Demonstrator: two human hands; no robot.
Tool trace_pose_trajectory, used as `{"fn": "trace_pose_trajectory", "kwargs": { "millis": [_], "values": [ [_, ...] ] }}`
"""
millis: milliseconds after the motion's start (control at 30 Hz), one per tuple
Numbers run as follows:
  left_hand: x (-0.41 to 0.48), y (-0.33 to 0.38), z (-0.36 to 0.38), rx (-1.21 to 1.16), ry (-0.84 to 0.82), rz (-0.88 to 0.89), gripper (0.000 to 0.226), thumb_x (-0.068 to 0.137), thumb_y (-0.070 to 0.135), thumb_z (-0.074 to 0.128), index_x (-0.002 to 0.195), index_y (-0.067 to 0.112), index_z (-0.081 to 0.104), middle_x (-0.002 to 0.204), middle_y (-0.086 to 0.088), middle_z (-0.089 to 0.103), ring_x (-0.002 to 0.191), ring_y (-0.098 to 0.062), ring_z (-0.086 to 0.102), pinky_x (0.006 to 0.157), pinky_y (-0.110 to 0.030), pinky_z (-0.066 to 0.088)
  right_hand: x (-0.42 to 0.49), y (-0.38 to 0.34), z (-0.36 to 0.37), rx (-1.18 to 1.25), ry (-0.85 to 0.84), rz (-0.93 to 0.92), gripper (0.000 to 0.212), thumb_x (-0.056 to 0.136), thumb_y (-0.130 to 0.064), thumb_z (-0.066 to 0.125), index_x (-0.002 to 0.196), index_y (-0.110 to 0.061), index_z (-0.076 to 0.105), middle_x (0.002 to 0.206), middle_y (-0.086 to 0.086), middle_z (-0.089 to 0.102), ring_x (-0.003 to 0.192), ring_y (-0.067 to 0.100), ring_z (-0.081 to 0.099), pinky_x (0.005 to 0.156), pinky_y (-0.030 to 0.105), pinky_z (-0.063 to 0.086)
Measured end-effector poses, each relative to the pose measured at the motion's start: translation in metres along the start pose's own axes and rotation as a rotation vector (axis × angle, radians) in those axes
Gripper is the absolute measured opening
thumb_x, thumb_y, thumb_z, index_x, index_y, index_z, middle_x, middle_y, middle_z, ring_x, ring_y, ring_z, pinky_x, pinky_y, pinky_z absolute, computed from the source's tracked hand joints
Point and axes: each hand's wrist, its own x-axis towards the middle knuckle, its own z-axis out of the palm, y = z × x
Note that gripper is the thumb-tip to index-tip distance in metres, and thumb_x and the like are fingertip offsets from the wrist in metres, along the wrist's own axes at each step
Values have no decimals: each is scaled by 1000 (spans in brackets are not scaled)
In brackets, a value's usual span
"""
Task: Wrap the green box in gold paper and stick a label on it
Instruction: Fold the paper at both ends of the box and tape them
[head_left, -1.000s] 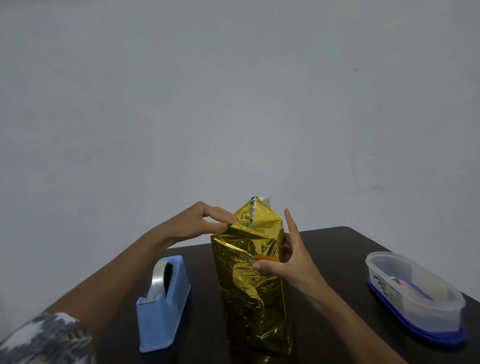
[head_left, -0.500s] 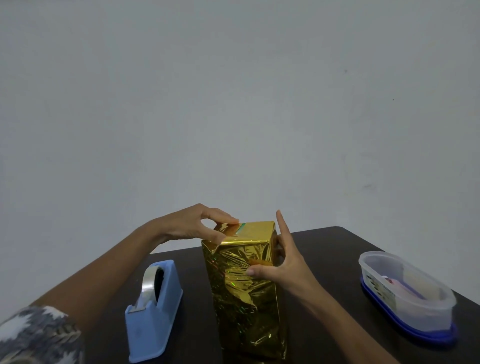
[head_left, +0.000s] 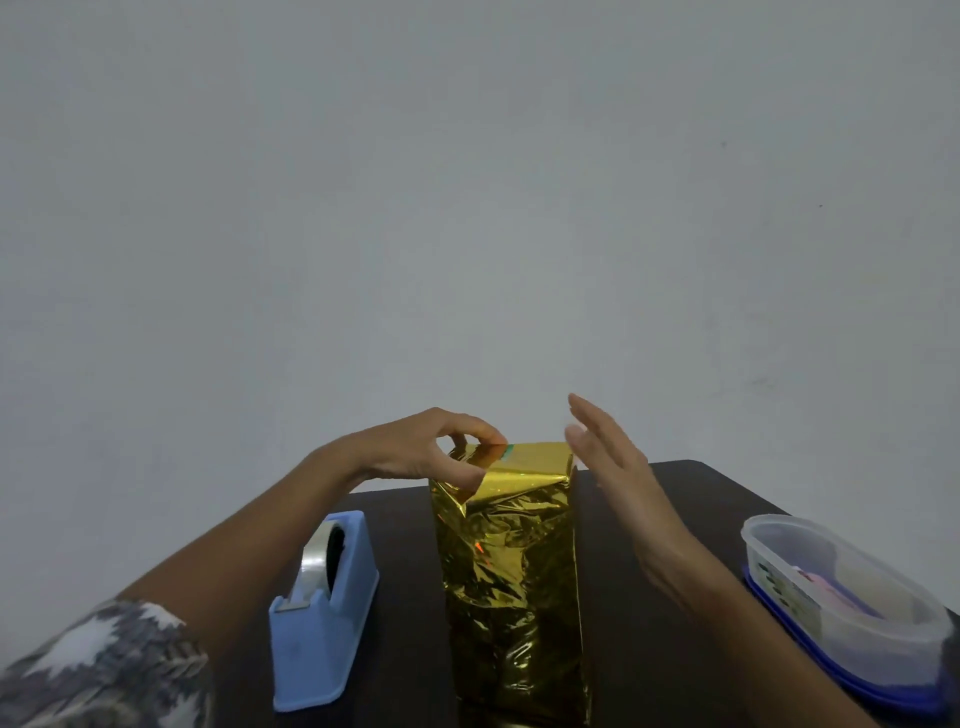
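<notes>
The box stands upright in the middle of the dark table, covered in crinkled gold paper (head_left: 511, 571). A small sliver of the green box (head_left: 508, 452) shows at its top left edge. My left hand (head_left: 426, 454) pinches the folded gold paper at the top left corner, thumb below and fingertips on top. Just right of the box top, my right hand (head_left: 615, 467) is off the paper, fingers straight and pointing up, palm facing the box.
A blue tape dispenser (head_left: 324, 613) with a clear tape roll stands left of the box. A clear oval plastic container (head_left: 841, 603) on a blue lid sits at the right table edge. A plain grey wall rises behind the dark table (head_left: 649, 649).
The peaked paper at the top was folded down flat. My right hand let go of the box's side and lifted away to the right with straight fingers. My left hand stayed at the top corner.
</notes>
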Motion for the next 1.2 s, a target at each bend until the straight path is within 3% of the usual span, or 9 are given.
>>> {"fn": "trace_pose_trajectory", "kwargs": {
  "millis": [133,333,500,667,767,867,967,1067,1200],
  "values": [
    [-3,-2,4,-47,42,14,69,60,64,53,122,36,54,126,15,53,107,-6,48,79,-17,35,23,-28,10,-289,-128,-77,33,81,-38,66,114,-31,64,142,-14,44,129,3,35,95,26,26],
    [-8,-1,8,-98,88,24,67,65,53,66,127,32,55,118,27,50,106,7,45,75,-5,33,34,-28,14,-437,-310,68,64,71,-41,76,129,-26,56,143,-5,46,132,15,40,107,34,33],
    [-8,-4,10,-88,102,28,64,71,46,61,131,27,52,125,18,48,108,3,44,75,-4,34,34,-29,13,-482,-348,69,66,75,-38,74,134,-25,50,148,-3,40,135,17,36,102,28,30],
    [-8,-7,13,-157,132,-23,70,65,46,68,126,25,43,118,18,45,111,-5,46,78,-11,37,34,-31,14,-514,-395,125,83,62,-54,72,137,-32,44,155,-4,24,140,18,25,106,31,24],
    [-8,-7,13,-196,139,-45,79,64,44,72,131,22,38,118,21,43,118,-9,44,80,-10,38,34,-32,14,-475,-447,156,54,76,-43,73,125,-30,55,134,-8,48,116,6,45,88,10,31],
    [-10,-7,15,-211,110,-40,86,61,41,78,132,29,30,127,13,45,121,-12,42,89,-18,43,35,-30,13,-384,-416,202,33,78,-38,71,109,-33,62,102,-18,59,98,0,55,75,13,41],
    [-11,-5,21,-212,124,-38,90,57,38,82,129,35,28,131,7,45,123,-15,40,99,-33,45,34,-31,13,-367,-385,226,49,77,-38,72,123,-28,60,111,-10,61,100,6,55,73,16,43],
    [-11,-5,22,-250,143,-31,91,59,34,84,130,34,27,126,12,47,123,-15,40,102,-36,43,34,-33,15,-366,-373,236,56,77,-34,73,129,-25,55,111,-7,57,94,4,52,73,17,41],
    [-11,-6,24,-219,144,-23,98,59,38,86,134,38,22,127,12,46,125,-17,39,106,-44,39,34,-33,17,-405,-347,250,62,75,-36,75,132,-25,53,120,-5,55,108,13,48,75,22,42]
  ]
}}
